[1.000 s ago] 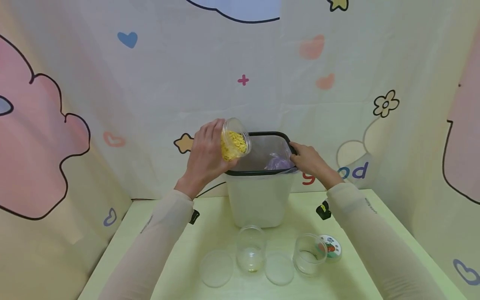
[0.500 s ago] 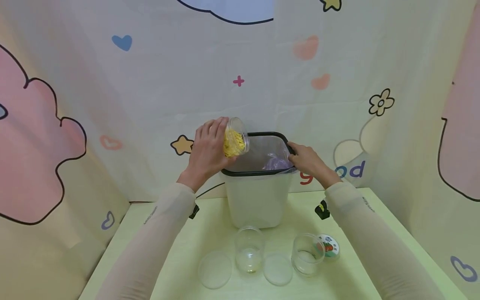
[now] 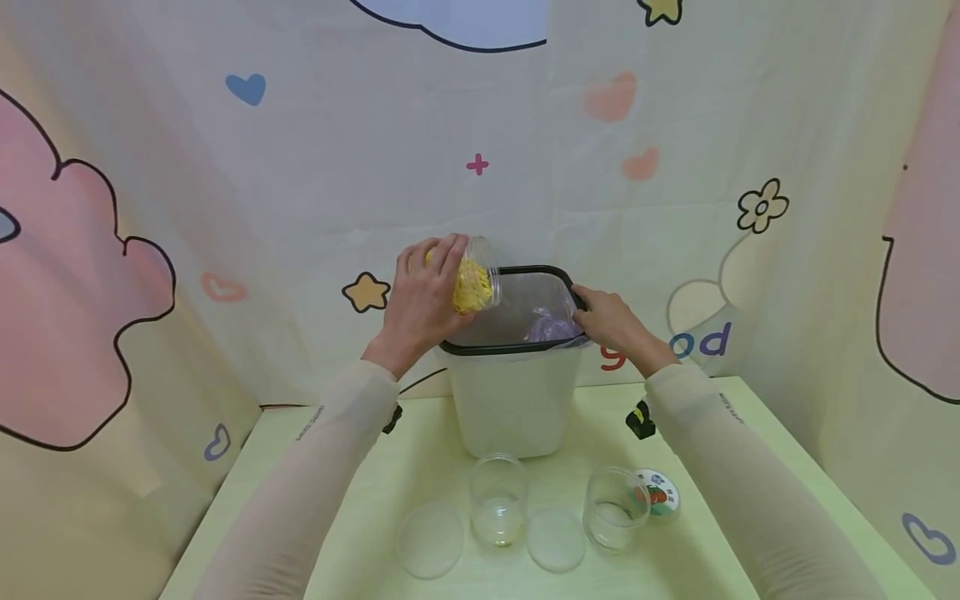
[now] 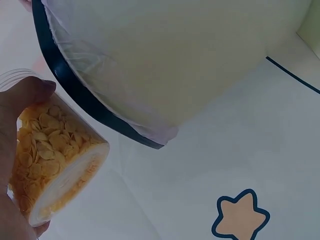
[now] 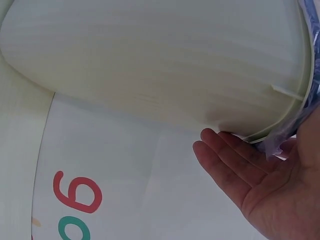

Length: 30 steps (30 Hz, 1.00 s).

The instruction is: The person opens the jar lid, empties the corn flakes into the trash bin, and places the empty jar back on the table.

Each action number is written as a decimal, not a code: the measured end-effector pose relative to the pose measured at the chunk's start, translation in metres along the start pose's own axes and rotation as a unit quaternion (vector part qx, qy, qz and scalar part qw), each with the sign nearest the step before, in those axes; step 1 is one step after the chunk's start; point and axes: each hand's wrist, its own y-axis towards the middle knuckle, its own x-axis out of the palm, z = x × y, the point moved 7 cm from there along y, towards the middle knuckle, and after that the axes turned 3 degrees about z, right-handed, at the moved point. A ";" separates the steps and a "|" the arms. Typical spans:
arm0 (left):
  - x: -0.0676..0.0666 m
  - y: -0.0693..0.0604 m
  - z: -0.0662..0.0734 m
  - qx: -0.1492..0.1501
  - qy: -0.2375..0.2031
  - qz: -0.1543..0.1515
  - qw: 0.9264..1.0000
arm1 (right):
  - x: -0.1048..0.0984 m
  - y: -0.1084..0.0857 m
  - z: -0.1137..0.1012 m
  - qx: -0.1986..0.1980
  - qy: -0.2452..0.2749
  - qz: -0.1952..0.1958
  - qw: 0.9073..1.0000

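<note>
My left hand point(image 3: 423, 304) grips a clear plastic jar point(image 4: 65, 150) of yellow flakes point(image 3: 471, 287). The jar lies tilted on its side, its open mouth facing right over the left part of the trash bin point(image 3: 513, 400). Flakes are heaped inside it near the mouth. At the bin's right side, my right hand point(image 3: 611, 317) holds the black rim point(image 3: 517, 348), fingers outside under the edge in the right wrist view. A translucent liner point(image 3: 517, 292) covers the bin's inside, and a purple crumpled bag part point(image 3: 552, 327) shows within.
On the table point(image 3: 420, 450) before the bin stand two clear jars, one in the middle point(image 3: 500, 492) and one on the right point(image 3: 617, 508). Two clear lids point(image 3: 430, 540) lie near them. A round printed lid point(image 3: 660, 493) lies behind the right jar. A patterned curtain hangs behind.
The left hand has shifted slightly right with the jar, which has turned a little more on its side. My right hand stays at the rim.
</note>
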 end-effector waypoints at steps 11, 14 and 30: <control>0.006 0.006 0.003 0.009 0.007 -0.010 1.000 | 0.001 0.001 0.001 0.008 -0.006 0.003 1.000; 0.008 0.008 0.004 0.009 0.012 -0.019 1.000 | 0.001 0.001 0.001 0.010 -0.007 0.002 1.000; 0.014 0.011 0.013 0.054 0.071 -0.029 0.996 | 0.002 0.000 0.000 0.010 -0.005 0.001 1.000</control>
